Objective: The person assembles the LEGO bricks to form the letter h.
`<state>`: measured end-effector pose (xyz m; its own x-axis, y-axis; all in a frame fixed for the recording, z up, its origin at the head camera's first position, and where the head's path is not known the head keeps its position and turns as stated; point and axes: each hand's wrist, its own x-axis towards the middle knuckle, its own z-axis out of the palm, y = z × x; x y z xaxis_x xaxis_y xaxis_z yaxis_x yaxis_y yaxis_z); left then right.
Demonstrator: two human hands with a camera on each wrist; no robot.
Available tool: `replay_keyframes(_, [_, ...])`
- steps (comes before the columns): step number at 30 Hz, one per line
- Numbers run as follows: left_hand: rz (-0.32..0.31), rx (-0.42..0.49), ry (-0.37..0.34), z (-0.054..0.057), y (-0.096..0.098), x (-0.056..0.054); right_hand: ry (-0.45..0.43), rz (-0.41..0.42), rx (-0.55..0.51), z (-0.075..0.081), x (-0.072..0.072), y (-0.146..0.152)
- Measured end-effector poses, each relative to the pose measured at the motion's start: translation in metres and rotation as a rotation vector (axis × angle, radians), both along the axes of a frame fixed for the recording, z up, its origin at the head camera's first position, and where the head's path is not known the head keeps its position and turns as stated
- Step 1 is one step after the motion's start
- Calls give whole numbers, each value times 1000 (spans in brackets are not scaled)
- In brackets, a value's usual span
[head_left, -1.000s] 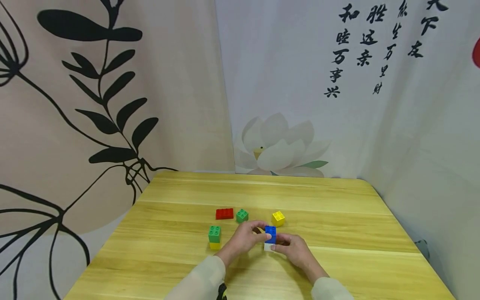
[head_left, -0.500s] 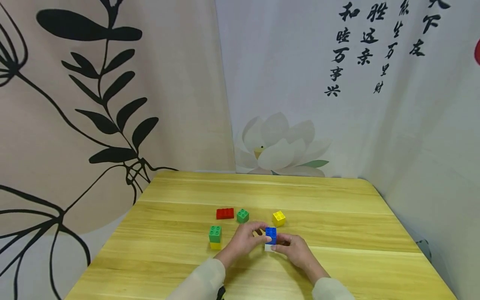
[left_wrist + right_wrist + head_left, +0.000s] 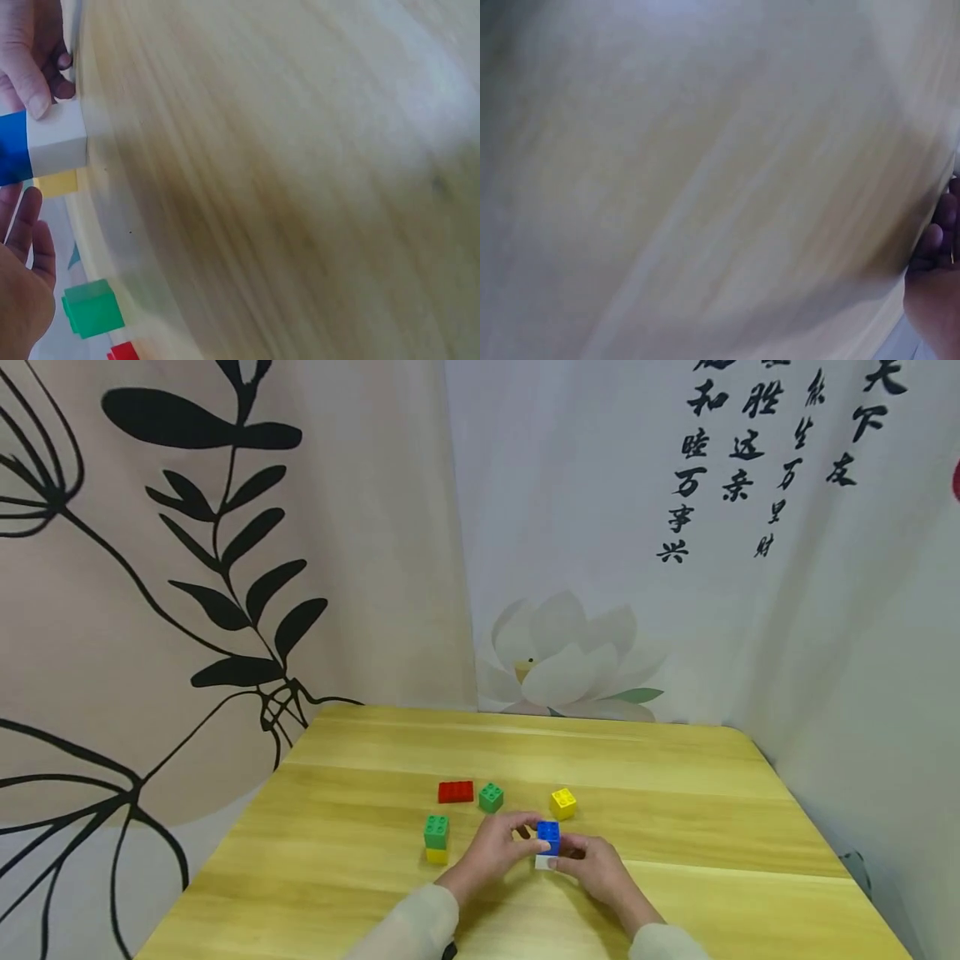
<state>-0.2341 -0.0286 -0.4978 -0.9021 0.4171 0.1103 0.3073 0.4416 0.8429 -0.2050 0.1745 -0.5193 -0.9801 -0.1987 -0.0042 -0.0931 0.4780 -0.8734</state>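
In the head view, a blue toy building brick (image 3: 548, 832) sits on top of a white brick (image 3: 543, 862), forming an upright stack. My left hand (image 3: 497, 850) grips the blue brick from the left, thumb on its near side. From the right, my right hand (image 3: 597, 870) pinches the white brick low down. The left wrist view shows the right thumb lying on the white brick (image 3: 60, 139), flush against the blue brick (image 3: 13, 148). Only part of the right hand (image 3: 937, 292) appears at the edge of the right wrist view, where the bricks are out of sight.
To the left stands a green brick (image 3: 437, 832) stacked on a yellow brick (image 3: 437, 857). Farther back lie a red brick (image 3: 456, 792), a green brick (image 3: 491, 797) and a yellow brick (image 3: 562, 804). The wooden table (image 3: 675, 793) ends at printed curtains behind.
The head view has shifted slightly, so the whole scene sits a little lower and farther right. Both hands keep their hold on the blue and white bricks.
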Motion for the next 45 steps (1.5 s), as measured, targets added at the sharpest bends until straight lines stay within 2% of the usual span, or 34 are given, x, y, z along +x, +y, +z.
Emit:
replay_keyframes(5, [14, 13, 0, -2, 1, 0, 24, -6, 13, -3, 0, 0])
replay_keyframes(10, [-8, -9, 23, -2, 3, 1, 27, -16, 28, -3, 0, 1])
replay_keyframes(14, [-2, -24, 31, -1, 5, 2, 17, -18, 28, -2, 0, 1])
replay_keyframes(22, [15, -57, -22, 5, 6, 4, -2, -62, 52, -4, 1, 0])
replay_keyframes(26, [27, -40, -23, 13, 3, 6, -7, -78, 54, -4, 2, -1])
replay_keyframes(33, [44, -48, 32, 33, -3, 4, -16, -93, 52, 0, 3, -1])
replay_keyframes(38, [53, -7, 63, 51, -13, -2, -34, -96, 32, 3, 3, -2])
replay_keyframes(45, [105, 57, 74, 66, -39, -17, -37, -74, -11, 6, 4, -4])
